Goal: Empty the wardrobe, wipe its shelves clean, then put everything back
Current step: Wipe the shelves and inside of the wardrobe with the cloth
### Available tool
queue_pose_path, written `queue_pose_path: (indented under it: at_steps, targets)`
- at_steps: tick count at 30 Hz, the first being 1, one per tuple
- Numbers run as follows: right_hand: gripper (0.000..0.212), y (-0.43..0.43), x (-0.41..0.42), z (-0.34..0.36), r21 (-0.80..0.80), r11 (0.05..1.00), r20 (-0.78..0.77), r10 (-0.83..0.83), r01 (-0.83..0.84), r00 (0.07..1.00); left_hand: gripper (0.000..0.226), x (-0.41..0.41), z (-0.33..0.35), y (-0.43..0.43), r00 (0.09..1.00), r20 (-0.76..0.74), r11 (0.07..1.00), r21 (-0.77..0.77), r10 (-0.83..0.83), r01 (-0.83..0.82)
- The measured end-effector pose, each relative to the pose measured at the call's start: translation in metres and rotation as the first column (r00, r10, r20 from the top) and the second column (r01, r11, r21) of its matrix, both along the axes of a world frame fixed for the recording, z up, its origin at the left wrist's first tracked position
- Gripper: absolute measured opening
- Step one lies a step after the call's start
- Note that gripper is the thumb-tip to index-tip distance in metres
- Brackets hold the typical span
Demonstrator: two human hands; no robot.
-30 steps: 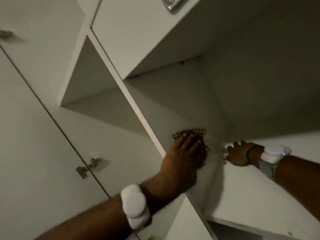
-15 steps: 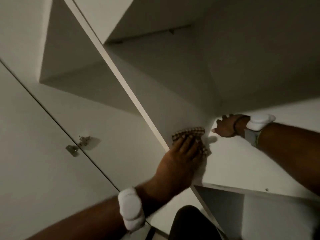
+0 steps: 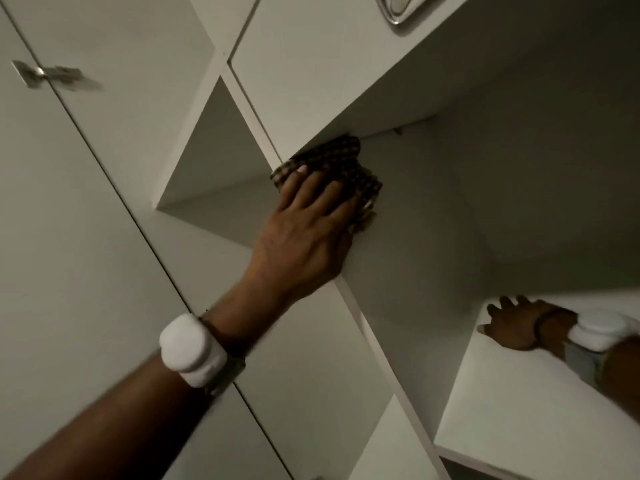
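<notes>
The wardrobe (image 3: 450, 209) fills the view. Every compartment around the hands shows only white board, so the emptying looks done, at least in this part. Wiping is the step in hand. On that showing the task sits near its middle, with more wiping and all the putting-back left. None of the removed things are in view. Left of the left arm stands a door (image 3: 69, 254). Under the right hand runs a shelf (image 3: 519, 417).

The left hand (image 3: 304, 230) reaches up into the compartment, fingers straight and close together, flat on the cloth (image 3: 346, 161); it presses rather than grips. The right hand (image 3: 512, 327) lies lower and to the right, well apart from the left. Its fingers are spread and its palm is down on the shelf near the back corner. It holds nothing and probably serves as a brace.

The checked cloth is bunched under the left fingers against the upright panel, its upper edge pushed into the corner beneath the block above. A white band (image 3: 190, 351) sits on each wrist. Up and left of the left hand, a hinge (image 3: 52, 76) shows blurred.
</notes>
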State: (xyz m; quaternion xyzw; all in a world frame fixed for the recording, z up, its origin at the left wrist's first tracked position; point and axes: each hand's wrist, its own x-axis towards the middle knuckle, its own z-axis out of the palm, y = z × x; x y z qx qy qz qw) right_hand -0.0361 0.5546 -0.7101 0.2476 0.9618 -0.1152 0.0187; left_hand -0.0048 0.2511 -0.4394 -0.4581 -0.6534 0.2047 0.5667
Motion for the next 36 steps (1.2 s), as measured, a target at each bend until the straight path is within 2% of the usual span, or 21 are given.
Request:
queue_pose_path:
  at_steps: [3, 5, 7, 8, 10, 11, 13, 14, 17, 20, 21, 23, 24, 26, 27, 30, 32, 34, 36]
  targets:
    - [0.077, 0.004, -0.002, -0.003, -0.016, 1.0, 0.019, 0.005, -0.004, 1.0, 0.041, -0.01, -0.027, -0.002, 0.995, -0.014, 0.993, 0.061, -0.102, 0.103]
    - [0.076, 0.005, -0.006, -0.009, -0.039, 0.999, -0.007, -0.013, 0.013, 1.0, 0.046, -0.021, -0.074, -0.008, 0.979, 0.014, 0.97, 0.144, -0.202, 0.198]
    - [0.08, 0.005, -0.006, -0.001, -0.009, 1.0, 0.015, -0.002, 0.002, 1.0, 0.054, -0.027, -0.138, -0.014, 0.948, 0.109, 0.935, 0.234, -0.298, 0.267]
    - [0.09, 0.007, -0.008, 0.002, -0.013, 0.999, 0.012, 0.03, -0.03, 0.999, 0.054, -0.026, -0.173, -0.017, 0.928, 0.174, 0.927, 0.246, -0.329, 0.283]
    - [0.125, 0.009, -0.004, 0.006, 0.076, 0.987, 0.082, 0.135, -0.142, 0.987, 0.051, -0.018, -0.246, -0.021, 0.894, 0.323, 0.945, 0.199, -0.312, 0.258]
    - [0.122, 0.005, -0.003, 0.01, 0.076, 0.985, 0.096, 0.146, -0.154, 0.985, 0.051, -0.015, -0.277, -0.025, 0.88, 0.378, 0.957, 0.157, -0.288, 0.245]
    - [0.08, -0.006, 0.005, 0.014, 0.052, 0.996, 0.047, 0.072, -0.075, 0.996, 0.049, -0.01, -0.331, -0.03, 0.845, 0.458, 0.961, 0.113, -0.274, 0.251]
    - [0.072, -0.01, 0.006, 0.015, 0.024, 0.998, 0.047, 0.05, -0.051, 0.998, 0.045, -0.011, -0.35, -0.031, 0.824, 0.486, 0.956, 0.122, -0.291, 0.266]
    - [0.067, -0.008, 0.003, 0.014, 0.03, 0.998, 0.069, 0.054, -0.056, 0.996, 0.039, -0.015, -0.367, -0.027, 0.785, 0.522, 0.942, 0.213, -0.334, 0.259]
    - [0.065, -0.011, 0.008, 0.007, -0.002, 0.998, 0.044, 0.066, -0.066, 0.997, 0.047, -0.01, -0.359, -0.016, 0.762, 0.51, 0.909, 0.329, -0.398, 0.255]
    - [0.07, -0.009, 0.007, 0.005, 0.032, 0.996, 0.075, 0.079, -0.081, 0.994, 0.05, -0.01, -0.35, -0.01, 0.749, 0.499, 0.885, 0.39, -0.435, 0.254]
    - [0.101, 0.002, 0.0, 0.003, 0.103, 0.982, 0.127, 0.147, -0.16, 0.981, 0.054, -0.011, -0.321, 0.006, 0.718, 0.458, 0.81, 0.53, -0.524, 0.253]
    - [0.107, 0.006, -0.002, 0.01, 0.133, 0.979, 0.147, 0.132, -0.152, 0.98, 0.055, -0.013, -0.297, 0.015, 0.713, 0.416, 0.763, 0.591, -0.565, 0.26]
    - [0.086, 0.004, 0.001, 0.012, 0.122, 0.988, 0.17, 0.072, -0.094, 0.983, 0.057, -0.013, -0.25, 0.028, 0.683, 0.356, 0.67, 0.694, -0.638, 0.264]
    - [0.079, 0.003, 0.001, 0.012, 0.116, 0.987, 0.135, 0.095, -0.111, 0.986, 0.058, -0.012, -0.224, 0.032, 0.672, 0.325, 0.635, 0.719, -0.665, 0.281]
    - [0.088, 0.01, -0.004, -0.004, 0.103, 0.98, 0.156, 0.151, -0.168, 0.976, 0.059, -0.01, -0.15, 0.037, 0.654, 0.252, 0.563, 0.762, -0.714, 0.32]
    - [0.097, 0.013, -0.005, -0.002, 0.083, 0.989, 0.147, 0.113, -0.126, 0.983, 0.059, -0.011, -0.097, 0.039, 0.646, 0.216, 0.526, 0.781, -0.732, 0.335]
    - [0.08, 0.002, 0.003, 0.006, 0.062, 0.996, 0.132, 0.059, -0.068, 0.99, 0.057, -0.011, -0.06, 0.041, 0.652, 0.197, 0.519, 0.781, -0.732, 0.346]
    - [0.073, -0.003, 0.003, 0.003, 0.038, 0.999, 0.059, 0.03, -0.032, 0.998, 0.058, -0.011, -0.043, 0.041, 0.642, 0.202, 0.516, 0.783, -0.74, 0.348]
